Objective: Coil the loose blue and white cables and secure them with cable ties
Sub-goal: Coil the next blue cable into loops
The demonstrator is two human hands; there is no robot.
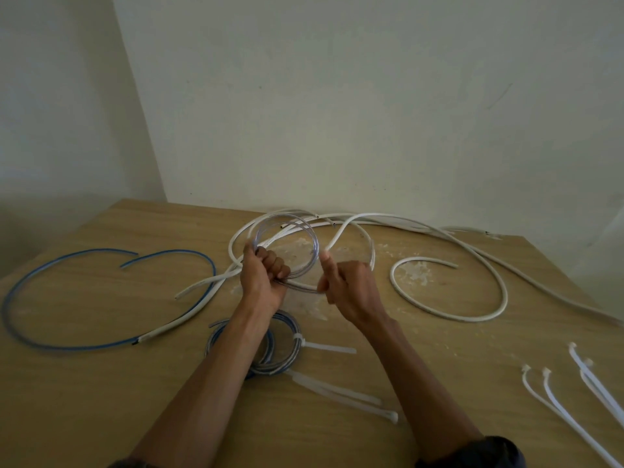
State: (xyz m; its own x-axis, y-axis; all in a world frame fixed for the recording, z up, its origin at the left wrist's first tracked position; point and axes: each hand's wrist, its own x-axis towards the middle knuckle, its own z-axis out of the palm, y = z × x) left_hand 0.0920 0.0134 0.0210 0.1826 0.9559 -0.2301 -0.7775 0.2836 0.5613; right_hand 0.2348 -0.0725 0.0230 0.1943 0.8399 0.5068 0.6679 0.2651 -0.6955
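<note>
Coiling partly done: blue cables (pixel 175 250) are lying loose at left, one blue coil (pixel 290 359) is lying tied, the left hand (pixel 263 278) is gripping a half-wound white coil (pixel 312 234), the right hand (pixel 347 288) is pinching its tail, and more white cable (pixel 504 292) and spare ties (pixel 545 372) are waiting at right.

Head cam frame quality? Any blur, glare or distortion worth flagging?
Head view: dim, flat light, no glare, only faint shadows; wide-angle distortion tilts the wall edge; the right hand pinching the white cable is motion-smeared, the left hand gripping the coil is sharper; the cable ties near the bottom are soft.
</note>
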